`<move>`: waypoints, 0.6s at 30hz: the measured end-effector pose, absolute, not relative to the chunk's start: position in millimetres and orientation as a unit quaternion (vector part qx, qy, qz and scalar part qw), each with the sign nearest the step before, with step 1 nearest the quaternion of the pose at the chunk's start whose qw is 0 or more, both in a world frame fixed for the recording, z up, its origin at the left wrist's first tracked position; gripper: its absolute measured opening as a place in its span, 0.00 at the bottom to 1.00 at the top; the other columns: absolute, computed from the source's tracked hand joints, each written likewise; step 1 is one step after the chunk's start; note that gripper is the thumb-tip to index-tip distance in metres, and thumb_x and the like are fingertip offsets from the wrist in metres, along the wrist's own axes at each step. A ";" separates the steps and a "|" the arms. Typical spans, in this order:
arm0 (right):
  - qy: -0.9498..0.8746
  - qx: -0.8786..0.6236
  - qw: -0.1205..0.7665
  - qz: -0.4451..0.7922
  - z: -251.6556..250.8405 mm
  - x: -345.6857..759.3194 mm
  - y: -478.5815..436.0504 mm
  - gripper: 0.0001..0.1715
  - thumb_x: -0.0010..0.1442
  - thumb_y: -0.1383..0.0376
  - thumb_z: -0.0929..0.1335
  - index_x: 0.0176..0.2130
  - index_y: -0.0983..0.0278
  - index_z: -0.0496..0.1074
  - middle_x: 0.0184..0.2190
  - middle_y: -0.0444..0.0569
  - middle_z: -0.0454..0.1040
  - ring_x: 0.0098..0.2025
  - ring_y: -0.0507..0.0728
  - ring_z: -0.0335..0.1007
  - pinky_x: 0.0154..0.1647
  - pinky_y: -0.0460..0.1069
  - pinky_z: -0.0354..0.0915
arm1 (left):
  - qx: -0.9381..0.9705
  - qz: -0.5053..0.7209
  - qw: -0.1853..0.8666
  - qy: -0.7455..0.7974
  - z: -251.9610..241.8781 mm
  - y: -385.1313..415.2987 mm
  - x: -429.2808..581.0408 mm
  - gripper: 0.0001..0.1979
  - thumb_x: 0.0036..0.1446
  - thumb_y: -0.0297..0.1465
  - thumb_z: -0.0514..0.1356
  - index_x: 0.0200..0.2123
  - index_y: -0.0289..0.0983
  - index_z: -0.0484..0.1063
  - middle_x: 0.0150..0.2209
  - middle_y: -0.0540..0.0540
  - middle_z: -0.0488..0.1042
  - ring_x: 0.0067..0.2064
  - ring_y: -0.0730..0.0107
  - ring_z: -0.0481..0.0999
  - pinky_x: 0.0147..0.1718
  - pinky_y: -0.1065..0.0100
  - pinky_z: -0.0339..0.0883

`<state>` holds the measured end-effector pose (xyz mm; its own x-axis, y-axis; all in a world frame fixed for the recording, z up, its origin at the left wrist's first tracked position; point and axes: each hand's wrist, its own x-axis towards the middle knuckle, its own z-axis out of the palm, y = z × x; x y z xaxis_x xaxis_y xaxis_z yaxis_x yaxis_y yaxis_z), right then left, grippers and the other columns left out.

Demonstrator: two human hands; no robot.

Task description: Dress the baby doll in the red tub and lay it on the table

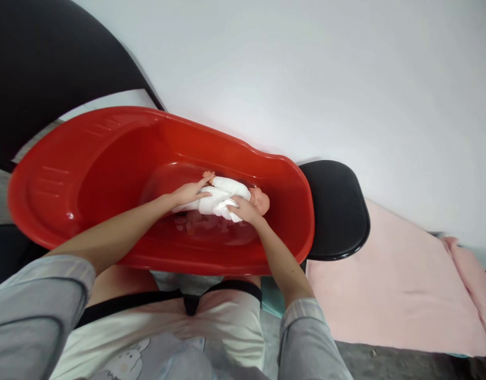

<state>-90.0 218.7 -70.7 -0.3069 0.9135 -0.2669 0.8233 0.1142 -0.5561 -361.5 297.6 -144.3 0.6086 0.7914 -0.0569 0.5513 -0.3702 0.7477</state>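
A baby doll (260, 200) in white clothing lies on its back in the bottom of a red plastic tub (68, 174), head to the right. My left hand (191, 192) rests flat on the doll's legs, fingers stretched toward its small hand. My right hand (245, 210) lies over the doll's chest near the neck, its fingers curled on a bunched white cloth (222, 208).
The tub sits in front of my lap against a white wall. A black stool seat (340, 211) stands right of the tub. A pink towel (401, 285) is spread at the right, with a folded pink cloth (474, 279) at its far edge.
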 end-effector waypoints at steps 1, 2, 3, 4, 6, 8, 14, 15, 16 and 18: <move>-0.739 -0.577 0.074 0.340 -69.8 -93.8 216.7 0.13 0.70 0.60 0.70 0.47 0.67 0.76 0.47 0.53 0.80 0.56 0.65 0.73 0.73 0.62 0.56 | 0.813 0.157 0.380 0.413 -144.5 297.0 -361.1 0.52 0.65 0.58 0.52 0.82 0.40 0.38 0.81 0.44 0.40 0.79 0.50 0.52 0.73 0.56 0.53; -0.734 -0.568 0.084 0.363 -69.3 -97.1 214.9 0.11 0.70 0.61 0.69 0.48 0.66 0.75 0.47 0.52 0.80 0.54 0.63 0.74 0.69 0.59 0.61 | 0.814 0.158 0.379 0.411 -145.1 296.7 -360.7 0.53 0.65 0.58 0.52 0.82 0.39 0.37 0.81 0.43 0.40 0.79 0.50 0.51 0.73 0.56 0.53; -0.729 -0.559 0.097 0.382 -69.1 -99.9 213.3 0.10 0.70 0.63 0.69 0.48 0.66 0.75 0.48 0.52 0.79 0.52 0.62 0.74 0.66 0.56 0.64 | 0.815 0.160 0.378 0.408 -146.0 296.7 -360.4 0.53 0.65 0.59 0.52 0.82 0.39 0.37 0.81 0.42 0.39 0.79 0.49 0.50 0.73 0.56 0.53; -0.728 -0.550 0.109 0.394 -69.4 -102.2 211.8 0.10 0.70 0.64 0.69 0.49 0.65 0.74 0.49 0.52 0.79 0.52 0.61 0.74 0.65 0.55 0.65 | 0.817 0.163 0.377 0.405 -147.2 297.0 -360.3 0.54 0.64 0.59 0.52 0.82 0.39 0.36 0.81 0.42 0.39 0.79 0.49 0.50 0.73 0.56 0.53; -0.737 -0.531 0.122 0.401 -71.9 -105.7 209.5 0.12 0.70 0.65 0.69 0.52 0.66 0.74 0.52 0.52 0.78 0.53 0.60 0.74 0.65 0.53 0.65 | 0.818 0.166 0.378 0.401 -149.8 298.1 -360.4 0.55 0.64 0.60 0.52 0.82 0.38 0.35 0.81 0.41 0.40 0.79 0.49 0.50 0.73 0.56 0.53; -0.753 -0.512 0.123 0.395 -77.4 -107.9 208.6 0.16 0.71 0.64 0.69 0.56 0.68 0.72 0.55 0.55 0.77 0.56 0.61 0.73 0.66 0.54 0.64 | 0.818 0.165 0.377 0.401 -151.5 299.2 -360.9 0.55 0.64 0.61 0.52 0.82 0.39 0.35 0.80 0.41 0.41 0.78 0.49 0.52 0.72 0.56 0.55; -0.762 -0.500 0.118 0.394 -98.3 -111.0 212.3 0.23 0.72 0.61 0.70 0.61 0.70 0.70 0.59 0.57 0.75 0.58 0.63 0.73 0.67 0.56 0.65 | 0.817 0.149 0.366 0.419 -144.5 296.7 -360.9 0.56 0.63 0.62 0.52 0.82 0.38 0.36 0.80 0.39 0.46 0.75 0.46 0.60 0.68 0.57 0.62; -0.766 -0.496 0.112 0.394 -99.3 -112.1 212.7 0.24 0.72 0.61 0.70 0.62 0.70 0.70 0.59 0.58 0.75 0.58 0.63 0.73 0.66 0.56 0.66 | 0.817 0.143 0.364 0.424 -142.2 295.5 -360.6 0.56 0.63 0.61 0.52 0.82 0.39 0.36 0.79 0.40 0.47 0.75 0.46 0.62 0.68 0.57 0.63; -0.770 -0.491 0.107 0.393 -99.3 -113.6 212.8 0.26 0.72 0.61 0.70 0.64 0.70 0.69 0.59 0.59 0.75 0.58 0.63 0.74 0.65 0.56 0.67 | 0.817 0.139 0.360 0.428 -139.9 294.3 -360.2 0.55 0.64 0.60 0.52 0.82 0.39 0.36 0.79 0.40 0.48 0.74 0.46 0.63 0.67 0.57 0.64; -0.776 -0.486 0.094 0.391 -96.9 -117.8 211.9 0.29 0.72 0.61 0.70 0.67 0.70 0.67 0.60 0.59 0.75 0.57 0.62 0.74 0.62 0.55 0.68 | 0.820 0.137 0.352 0.430 -135.9 292.0 -359.4 0.54 0.64 0.58 0.53 0.82 0.40 0.36 0.79 0.40 0.48 0.74 0.47 0.64 0.67 0.57 0.64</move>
